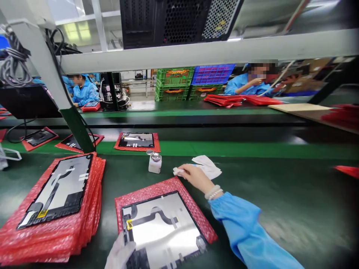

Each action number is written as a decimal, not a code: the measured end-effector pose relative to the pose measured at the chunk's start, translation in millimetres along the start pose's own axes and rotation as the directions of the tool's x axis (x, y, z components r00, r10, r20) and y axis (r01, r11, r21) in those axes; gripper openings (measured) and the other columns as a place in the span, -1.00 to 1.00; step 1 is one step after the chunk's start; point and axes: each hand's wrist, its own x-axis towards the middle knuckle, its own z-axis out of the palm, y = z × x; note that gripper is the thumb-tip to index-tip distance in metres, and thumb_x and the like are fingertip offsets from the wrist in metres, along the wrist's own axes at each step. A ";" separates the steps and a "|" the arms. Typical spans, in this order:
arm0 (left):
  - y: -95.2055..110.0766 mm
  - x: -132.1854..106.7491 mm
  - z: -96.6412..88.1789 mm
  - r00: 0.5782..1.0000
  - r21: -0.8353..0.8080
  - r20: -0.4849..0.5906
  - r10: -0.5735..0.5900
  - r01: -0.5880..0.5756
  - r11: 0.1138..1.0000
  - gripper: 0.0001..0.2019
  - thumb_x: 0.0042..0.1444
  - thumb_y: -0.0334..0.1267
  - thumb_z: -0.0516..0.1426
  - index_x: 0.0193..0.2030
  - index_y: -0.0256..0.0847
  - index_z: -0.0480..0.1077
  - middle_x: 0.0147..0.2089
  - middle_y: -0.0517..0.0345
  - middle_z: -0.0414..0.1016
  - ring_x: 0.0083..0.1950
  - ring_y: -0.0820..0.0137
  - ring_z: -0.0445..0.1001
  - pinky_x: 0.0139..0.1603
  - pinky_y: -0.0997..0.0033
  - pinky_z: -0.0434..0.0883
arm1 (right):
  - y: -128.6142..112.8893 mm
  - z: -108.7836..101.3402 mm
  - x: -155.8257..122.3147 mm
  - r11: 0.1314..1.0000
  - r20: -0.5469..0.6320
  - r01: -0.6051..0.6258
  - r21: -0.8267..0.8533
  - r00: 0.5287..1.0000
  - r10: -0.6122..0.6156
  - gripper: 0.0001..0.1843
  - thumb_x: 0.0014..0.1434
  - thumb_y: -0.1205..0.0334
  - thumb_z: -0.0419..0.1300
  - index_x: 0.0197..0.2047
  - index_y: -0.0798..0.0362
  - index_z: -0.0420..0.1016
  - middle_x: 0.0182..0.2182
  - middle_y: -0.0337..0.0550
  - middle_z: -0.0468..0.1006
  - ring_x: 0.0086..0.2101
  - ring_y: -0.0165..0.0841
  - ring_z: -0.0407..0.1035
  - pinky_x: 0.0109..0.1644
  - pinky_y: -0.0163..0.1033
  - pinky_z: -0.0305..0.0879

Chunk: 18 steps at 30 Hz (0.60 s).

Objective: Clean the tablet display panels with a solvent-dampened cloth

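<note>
A flat display panel point(165, 228), silvery with black edges, a dark ribbon and a yellow-taped patch, lies on a red bubble-wrap bag point(148, 188) in front of me. My left hand point(120, 251), in a white glove, grips the panel's left edge, its thumb on the face. Beyond the panel's far edge, my right hand point(193, 176) pinches a small crumpled white wipe point(177, 171). It is bare, with a pale bracelet and a blue sleeve. Right behind it lies a larger white cloth point(209, 167). A white dispenser bottle point(155, 163) with a metal top stands to its left.
To the left is a stack of red bubble-wrap bags point(94, 201) with another panel point(60, 186) on top. More panels on red bags, one point(137, 140) among them, lie along the back. A slanting post point(75, 123) rises at left. Co-workers in blue sit across the bench.
</note>
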 end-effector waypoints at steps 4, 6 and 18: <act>-2.3 3.6 -0.2 0.997 -0.039 -0.068 -0.045 0.043 0.998 -0.72 -0.18 -0.21 0.28 -0.24 -0.11 0.53 -0.01 0.09 0.54 0.37 0.02 -0.06 0.38 0.07 -0.18 | -44.0 -14.1 47.5 0.997 -0.076 0.074 -0.038 0.994 -0.077 -0.69 0.28 0.24 -0.07 -0.03 0.03 0.42 -0.16 -0.10 0.47 -0.16 -0.32 0.37 -0.08 -0.26 0.26; -3.6 4.3 -1.1 0.996 -0.032 -0.079 -0.037 0.034 0.999 -0.64 -0.19 -0.22 0.29 -0.16 -0.11 0.52 0.02 0.08 0.52 0.38 0.02 -0.08 0.38 0.07 -0.24 | -60.7 -13.9 67.6 0.991 -0.067 0.104 -0.083 0.992 -0.110 -0.70 0.28 0.26 -0.08 -0.05 0.02 0.43 -0.12 -0.09 0.42 -0.19 -0.33 0.36 -0.12 -0.28 0.24; -2.9 3.6 0.8 0.998 -0.073 -0.063 -0.025 0.021 0.997 -0.60 -0.22 -0.23 0.31 -0.13 -0.12 0.52 0.06 0.02 0.49 0.35 -0.02 0.01 0.37 0.06 -0.19 | -83.8 -18.9 71.7 0.913 0.137 0.226 -0.341 0.972 -0.190 -0.78 0.24 0.32 -0.01 -0.20 -0.03 0.45 -0.18 -0.15 0.41 -0.29 -0.36 0.32 -0.35 -0.32 0.11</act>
